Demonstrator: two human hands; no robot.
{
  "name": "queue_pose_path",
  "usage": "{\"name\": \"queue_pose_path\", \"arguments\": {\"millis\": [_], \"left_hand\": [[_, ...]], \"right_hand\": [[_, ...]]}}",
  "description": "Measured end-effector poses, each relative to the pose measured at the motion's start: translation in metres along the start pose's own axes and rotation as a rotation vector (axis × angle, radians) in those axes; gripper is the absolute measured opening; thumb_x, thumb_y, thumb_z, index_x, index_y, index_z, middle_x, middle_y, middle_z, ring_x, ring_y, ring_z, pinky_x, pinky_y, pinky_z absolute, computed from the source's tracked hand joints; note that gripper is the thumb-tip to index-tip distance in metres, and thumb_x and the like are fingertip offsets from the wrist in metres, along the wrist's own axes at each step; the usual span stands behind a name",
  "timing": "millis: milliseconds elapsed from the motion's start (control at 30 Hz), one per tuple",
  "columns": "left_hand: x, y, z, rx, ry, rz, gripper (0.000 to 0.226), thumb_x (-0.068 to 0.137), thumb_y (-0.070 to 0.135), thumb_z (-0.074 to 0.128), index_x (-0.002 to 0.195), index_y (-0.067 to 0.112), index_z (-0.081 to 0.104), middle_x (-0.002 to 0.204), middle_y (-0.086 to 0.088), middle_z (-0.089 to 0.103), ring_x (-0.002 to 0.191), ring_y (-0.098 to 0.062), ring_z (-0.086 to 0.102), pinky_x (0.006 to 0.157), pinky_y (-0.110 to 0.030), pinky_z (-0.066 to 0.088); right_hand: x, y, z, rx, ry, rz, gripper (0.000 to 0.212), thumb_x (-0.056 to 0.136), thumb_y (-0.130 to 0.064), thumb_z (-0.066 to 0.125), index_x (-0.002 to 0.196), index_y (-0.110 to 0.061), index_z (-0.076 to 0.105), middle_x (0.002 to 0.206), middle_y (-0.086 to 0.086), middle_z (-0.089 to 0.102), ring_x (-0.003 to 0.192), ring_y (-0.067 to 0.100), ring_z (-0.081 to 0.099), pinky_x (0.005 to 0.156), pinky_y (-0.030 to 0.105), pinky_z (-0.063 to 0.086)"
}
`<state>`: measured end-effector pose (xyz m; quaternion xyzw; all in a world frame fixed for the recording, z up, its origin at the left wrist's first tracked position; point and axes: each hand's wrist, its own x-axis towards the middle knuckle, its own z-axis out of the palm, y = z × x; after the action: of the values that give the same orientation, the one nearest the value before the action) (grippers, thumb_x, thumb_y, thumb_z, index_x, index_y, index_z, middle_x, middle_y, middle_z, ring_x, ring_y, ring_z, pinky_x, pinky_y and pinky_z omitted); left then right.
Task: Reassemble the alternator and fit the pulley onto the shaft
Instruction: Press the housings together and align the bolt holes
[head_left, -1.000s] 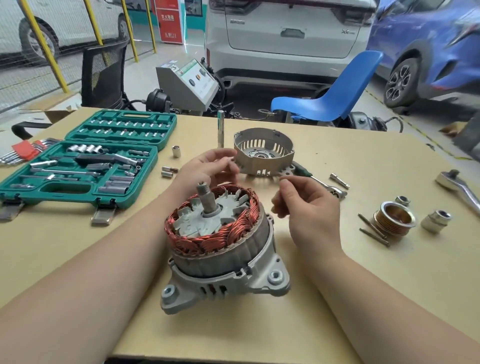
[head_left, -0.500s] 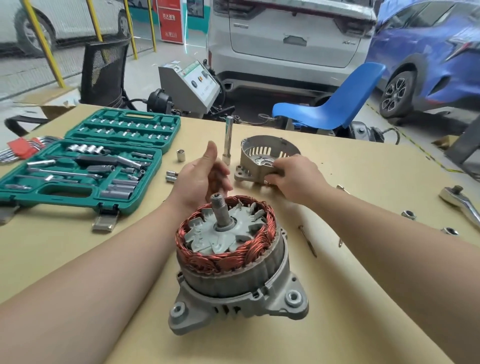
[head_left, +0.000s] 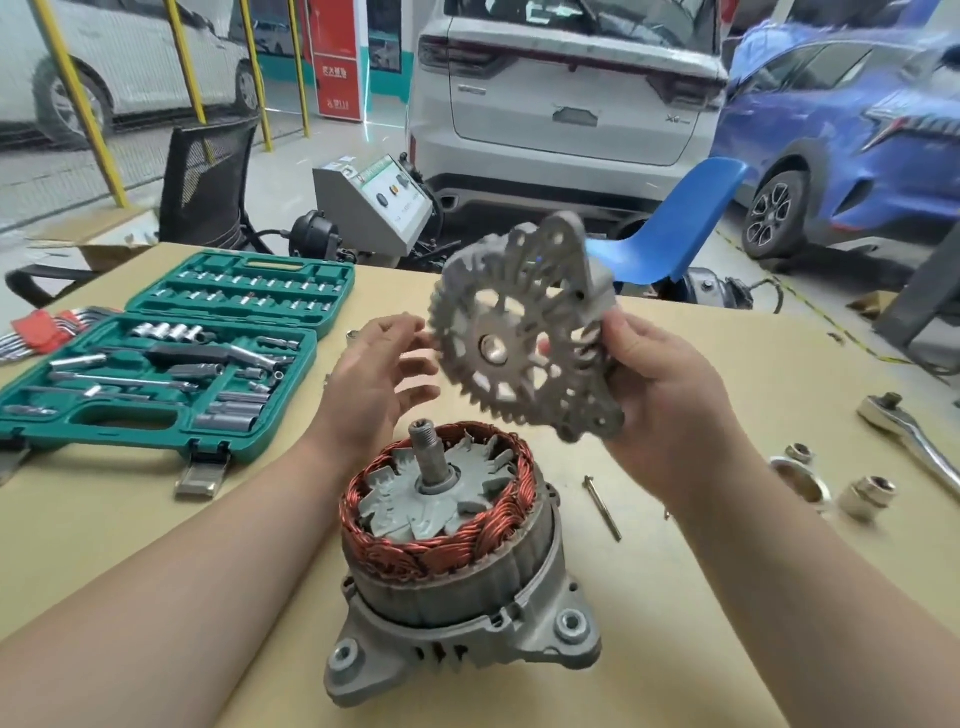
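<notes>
Right hand (head_left: 670, 395) is gripping the front housing cover (head_left: 524, 332) by its edge, tilted up in the air above the alternator body (head_left: 457, 561) (copper windings showing, shaft (head_left: 428, 452) sticking up) on the desk (head_left: 727, 597). Left hand (head_left: 374, 379) is spread open just beside the cover. Pulley (head_left: 802, 480) sits off right, partly hidden by the arm.

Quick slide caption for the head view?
Right hand holds the front housing tilted above the alternator's shaft; left hand open beside it.

Garage floor (head_left: 322, 171), blue chair (head_left: 675, 234)
</notes>
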<state>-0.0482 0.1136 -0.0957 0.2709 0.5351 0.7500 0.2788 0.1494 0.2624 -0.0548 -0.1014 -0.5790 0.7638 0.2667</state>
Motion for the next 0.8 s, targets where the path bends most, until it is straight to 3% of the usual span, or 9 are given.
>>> {"name": "queue_pose_path", "arguments": {"millis": [67,167,300,333,433,467,600,733,800], "left_hand": [[-0.004,0.002,0.004,0.059,-0.075,0.006,0.039,0.11,0.037,0.041,0.125,0.007,0.061,0.12,-0.013,0.069,0.105,-0.026,0.069,0.089,-0.043,0.061],[-0.006,0.003,0.004,0.083,-0.118,0.009,0.043,0.112,0.036,0.035,0.131,0.01,0.065,0.111,-0.007,0.074,0.091,-0.017,0.075,0.07,-0.028,0.063],[-0.005,0.003,0.0,0.099,-0.128,0.03,0.053,0.1,0.042,0.046,0.127,0.0,0.065,0.095,-0.006,0.076,0.078,-0.019,0.075,0.066,-0.027,0.064],[-0.004,0.002,-0.001,0.11,-0.127,0.04,0.052,0.1,0.041,0.047,0.125,0.0,0.066,0.092,-0.004,0.078,0.079,-0.019,0.075,0.07,-0.029,0.065],[0.001,-0.001,-0.004,0.021,-0.147,-0.014,0.052,0.102,0.037,0.05,0.138,0.003,0.063,0.115,-0.01,0.075,0.098,-0.031,0.073,0.093,-0.052,0.062],[0.002,-0.002,-0.006,-0.003,-0.164,-0.014,0.049,0.102,0.035,0.052,0.139,0.006,0.063,0.118,-0.009,0.074,0.1,-0.031,0.074,0.096,-0.053,0.06],[0.001,-0.005,-0.011,-0.032,-0.261,0.066,0.039,0.099,0.016,0.061,0.135,0.022,0.074,0.132,-0.012,0.074,0.115,-0.034,0.074,0.095,-0.042,0.062],[-0.002,-0.006,-0.01,-0.016,-0.329,0.137,0.047,0.098,0.008,0.056,0.136,0.03,0.074,0.143,-0.004,0.069,0.124,-0.026,0.071,0.099,-0.036,0.06],[-0.004,-0.004,-0.008,-0.027,-0.335,0.155,0.048,0.097,0.008,0.057,0.136,0.031,0.074,0.146,-0.002,0.067,0.126,-0.024,0.07,0.102,-0.035,0.058]], "right_hand": [[-0.007,0.012,0.005,0.07,-0.015,0.038,0.047,0.089,-0.033,0.068,0.122,0.001,0.071,0.121,0.036,0.064,0.103,0.045,0.063,0.093,0.084,0.034],[-0.006,0.026,0.005,0.271,-0.079,0.047,0.036,0.097,-0.032,0.059,0.119,-0.011,0.077,0.112,0.015,0.074,0.097,0.03,0.072,0.101,0.064,0.045],[0.0,0.035,-0.002,0.469,-0.124,0.116,0.037,0.102,-0.034,0.053,0.122,-0.016,0.078,0.119,0.008,0.076,0.108,0.024,0.074,0.094,0.047,0.059],[0.001,0.038,-0.004,0.494,-0.111,0.134,0.036,0.102,-0.035,0.055,0.122,-0.016,0.078,0.121,0.009,0.075,0.11,0.025,0.074,0.095,0.048,0.059],[0.007,0.046,-0.012,0.593,-0.059,0.167,0.036,0.1,-0.035,0.059,0.12,-0.012,0.079,0.128,0.014,0.073,0.113,0.031,0.073,0.095,0.053,0.059],[0.008,0.047,-0.013,0.624,-0.04,0.178,0.036,0.099,-0.035,0.06,0.121,-0.011,0.077,0.129,0.015,0.073,0.112,0.032,0.073,0.094,0.054,0.059],[0.015,0.049,-0.02,0.675,0.045,0.213,0.046,0.101,-0.037,0.056,0.139,-0.014,0.064,0.141,0.018,0.065,0.13,0.036,0.064,0.115,0.061,0.044],[0.019,0.051,-0.027,0.669,0.029,0.198,0.045,0.112,-0.036,0.038,0.137,-0.011,0.066,0.144,0.017,0.064,0.143,0.036,0.051,0.111,0.067,0.042],[0.019,0.054,-0.029,0.677,-0.014,0.181,0.047,0.113,-0.034,0.034,0.125,-0.012,0.073,0.14,0.017,0.066,0.146,0.038,0.047,0.115,0.07,0.036]]}}
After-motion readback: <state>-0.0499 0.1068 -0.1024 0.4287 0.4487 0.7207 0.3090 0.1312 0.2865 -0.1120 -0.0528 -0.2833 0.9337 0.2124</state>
